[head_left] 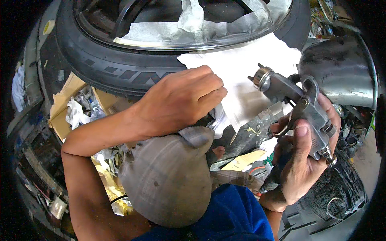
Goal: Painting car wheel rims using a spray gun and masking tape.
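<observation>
Nearest the camera: grey cap (169, 180) of the person wearing the camera, fills the lower middle, with a blue shirt (229, 217) below it.
Spray gun: metal spray gun (299, 110) on the right side, round nozzle aimed up and left toward the white paper.
Right hand: right hand (299, 160) wraps closed around the gun's grip, thumb upright along its back, fingers by the trigger.
Left hand: left hand (183, 98) lies palm down, fingers loosely curled, on the tyre's (108, 70) sidewall, touching the white masking paper (249, 76) at its edge; it grasps nothing that can be seen.
Wheel: rim (193, 44) above, partly covered with strips of pale masking paper.
Surroundings: dented metal bowl (341, 68) on the right; crumpled paper and cardboard (76, 104) on the left.
Risk, overspray: left hand sits near the nozzle's line, so paint could likely land on skin.
Risk, masking: paper looks loose, so air from the gun might lift it and expose rubber.
Risk, grip: fingers resting by the trigger could fire the gun early.
</observation>
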`<action>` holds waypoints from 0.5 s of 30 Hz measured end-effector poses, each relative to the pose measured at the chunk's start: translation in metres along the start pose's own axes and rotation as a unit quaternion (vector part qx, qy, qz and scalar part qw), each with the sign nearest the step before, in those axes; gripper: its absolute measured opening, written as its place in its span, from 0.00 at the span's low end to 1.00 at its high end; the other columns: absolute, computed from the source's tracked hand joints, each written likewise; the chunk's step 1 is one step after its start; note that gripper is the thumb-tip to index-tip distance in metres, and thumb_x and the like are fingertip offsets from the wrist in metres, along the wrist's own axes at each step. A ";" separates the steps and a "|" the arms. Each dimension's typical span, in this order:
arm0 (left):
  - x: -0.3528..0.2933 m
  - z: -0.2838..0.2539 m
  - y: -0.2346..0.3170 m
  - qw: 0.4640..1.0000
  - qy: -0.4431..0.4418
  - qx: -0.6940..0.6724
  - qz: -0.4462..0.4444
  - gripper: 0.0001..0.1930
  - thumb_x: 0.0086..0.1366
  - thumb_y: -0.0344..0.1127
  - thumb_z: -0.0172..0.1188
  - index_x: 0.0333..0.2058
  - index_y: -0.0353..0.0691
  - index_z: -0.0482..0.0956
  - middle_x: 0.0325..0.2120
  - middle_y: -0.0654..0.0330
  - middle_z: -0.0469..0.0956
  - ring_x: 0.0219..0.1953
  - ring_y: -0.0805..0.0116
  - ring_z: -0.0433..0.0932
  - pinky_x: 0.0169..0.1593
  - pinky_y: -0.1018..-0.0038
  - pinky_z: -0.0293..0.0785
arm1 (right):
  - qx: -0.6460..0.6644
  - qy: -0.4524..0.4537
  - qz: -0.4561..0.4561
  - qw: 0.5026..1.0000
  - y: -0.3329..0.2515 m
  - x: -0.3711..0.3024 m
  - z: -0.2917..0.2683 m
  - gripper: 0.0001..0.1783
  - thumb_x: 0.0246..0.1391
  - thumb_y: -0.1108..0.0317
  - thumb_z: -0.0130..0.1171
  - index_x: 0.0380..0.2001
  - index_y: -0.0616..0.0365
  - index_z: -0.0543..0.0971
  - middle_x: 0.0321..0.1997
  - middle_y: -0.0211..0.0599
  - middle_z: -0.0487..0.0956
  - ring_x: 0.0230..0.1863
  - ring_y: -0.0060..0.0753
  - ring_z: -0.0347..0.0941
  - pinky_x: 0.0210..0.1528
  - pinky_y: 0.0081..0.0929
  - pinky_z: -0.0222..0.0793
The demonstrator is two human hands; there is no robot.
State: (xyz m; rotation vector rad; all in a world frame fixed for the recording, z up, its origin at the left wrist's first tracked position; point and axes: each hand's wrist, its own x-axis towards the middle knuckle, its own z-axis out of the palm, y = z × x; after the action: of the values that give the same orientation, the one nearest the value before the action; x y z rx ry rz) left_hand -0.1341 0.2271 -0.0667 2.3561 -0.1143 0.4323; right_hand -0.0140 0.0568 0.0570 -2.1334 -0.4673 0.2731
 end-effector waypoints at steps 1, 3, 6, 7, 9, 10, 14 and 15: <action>0.000 0.000 0.000 1.000 0.000 -0.001 0.000 0.17 0.57 0.29 0.60 0.46 0.34 0.80 0.42 0.58 0.80 0.38 0.66 0.80 0.38 0.71 0.80 | -0.011 0.008 -0.019 1.000 0.003 0.003 -0.002 0.28 0.62 0.59 0.65 0.60 0.63 0.72 0.28 0.41 0.81 0.21 0.18 0.76 0.15 0.10 0.57; 0.000 0.000 0.001 1.000 -0.002 -0.008 -0.006 0.17 0.57 0.29 0.61 0.46 0.34 0.80 0.42 0.57 0.80 0.38 0.65 0.80 0.38 0.71 0.80 | 0.000 0.020 0.001 1.000 0.002 0.005 -0.003 0.27 0.64 0.58 0.64 0.60 0.62 0.73 0.28 0.39 0.81 0.21 0.19 0.77 0.15 0.10 0.58; 0.000 0.002 -0.002 1.000 0.008 -0.002 0.007 0.18 0.56 0.29 0.61 0.46 0.34 0.80 0.42 0.57 0.80 0.38 0.64 0.80 0.38 0.71 0.80 | 0.008 0.038 -0.024 0.999 0.004 0.009 -0.001 0.27 0.65 0.57 0.63 0.60 0.61 0.73 0.28 0.38 0.82 0.22 0.19 0.77 0.15 0.10 0.59; 0.001 0.001 -0.002 1.000 0.008 -0.002 0.009 0.18 0.56 0.29 0.61 0.46 0.34 0.80 0.42 0.57 0.80 0.38 0.64 0.80 0.38 0.71 0.80 | 0.002 0.043 -0.015 0.999 0.001 0.010 -0.001 0.26 0.65 0.57 0.63 0.60 0.59 0.74 0.29 0.37 0.82 0.22 0.18 0.77 0.16 0.10 0.60; 0.001 -0.001 0.000 1.000 -0.008 0.002 0.001 0.18 0.56 0.28 0.62 0.47 0.34 0.80 0.43 0.56 0.80 0.39 0.63 0.80 0.39 0.71 0.80 | -0.002 0.051 -0.017 0.999 0.002 0.013 -0.002 0.26 0.65 0.57 0.63 0.60 0.59 0.74 0.29 0.37 0.82 0.22 0.17 0.77 0.16 0.10 0.60; 0.002 -0.001 0.000 1.000 -0.007 0.001 0.002 0.18 0.56 0.28 0.62 0.47 0.34 0.80 0.43 0.56 0.80 0.39 0.63 0.80 0.39 0.71 0.80 | -0.005 0.059 -0.020 0.998 0.003 0.014 -0.003 0.25 0.66 0.57 0.63 0.60 0.58 0.75 0.29 0.36 0.82 0.23 0.16 0.77 0.16 0.10 0.60; 0.001 -0.001 0.001 1.000 -0.009 -0.007 -0.003 0.18 0.56 0.27 0.62 0.46 0.33 0.80 0.43 0.56 0.80 0.40 0.63 0.80 0.40 0.70 0.81 | -0.019 0.076 -0.032 0.996 0.008 0.023 -0.010 0.25 0.66 0.55 0.62 0.60 0.58 0.75 0.30 0.37 0.83 0.23 0.16 0.78 0.16 0.10 0.60; 0.001 -0.001 0.000 1.000 -0.013 -0.010 -0.005 0.18 0.56 0.27 0.62 0.46 0.32 0.80 0.43 0.55 0.80 0.40 0.62 0.80 0.40 0.70 0.81 | -0.035 0.069 -0.022 0.997 0.005 0.024 -0.011 0.24 0.68 0.55 0.61 0.60 0.59 0.75 0.30 0.38 0.83 0.23 0.17 0.78 0.18 0.09 0.62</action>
State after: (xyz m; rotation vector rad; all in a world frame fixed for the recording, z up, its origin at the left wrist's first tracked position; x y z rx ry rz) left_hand -0.1338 0.2275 -0.0655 2.3416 -0.1188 0.3950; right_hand 0.0124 0.0562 0.0588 -2.1907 -0.4483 0.0843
